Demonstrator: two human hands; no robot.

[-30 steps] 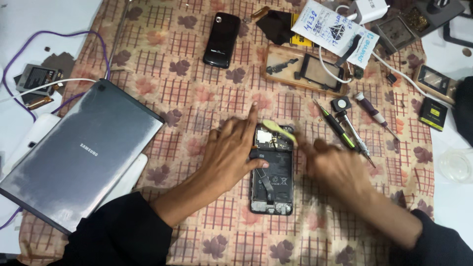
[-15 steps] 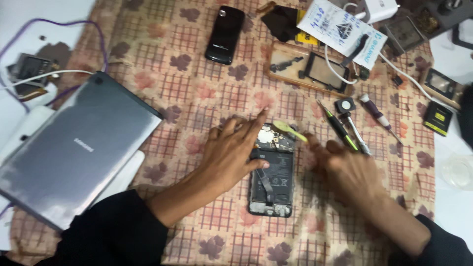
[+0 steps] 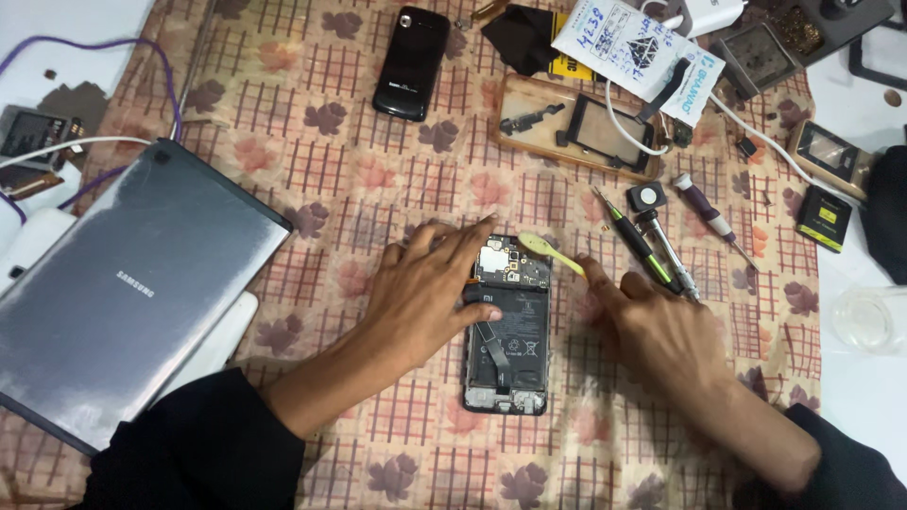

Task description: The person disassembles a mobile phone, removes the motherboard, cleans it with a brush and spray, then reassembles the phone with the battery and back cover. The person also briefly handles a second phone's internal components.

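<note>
At the cloth's middle lies the opened phone (image 3: 505, 326), back off. Left hand (image 3: 425, 288) still presses flat on its left edge, fingers spread; right hand (image 3: 661, 326) has shifted right of the phone — fingertip pinning the yellow pry tool (image 3: 551, 252), grip unchanged.

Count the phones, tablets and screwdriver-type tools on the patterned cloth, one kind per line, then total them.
Phones: 2, the opened black phone with its back cover off and the closed glossy black phone.
Tablets: 1, the grey slab tablet lying face down.
Screwdriver-type tools: 3, green-handled, silver metal, purple-handled.
Total: 6
</note>
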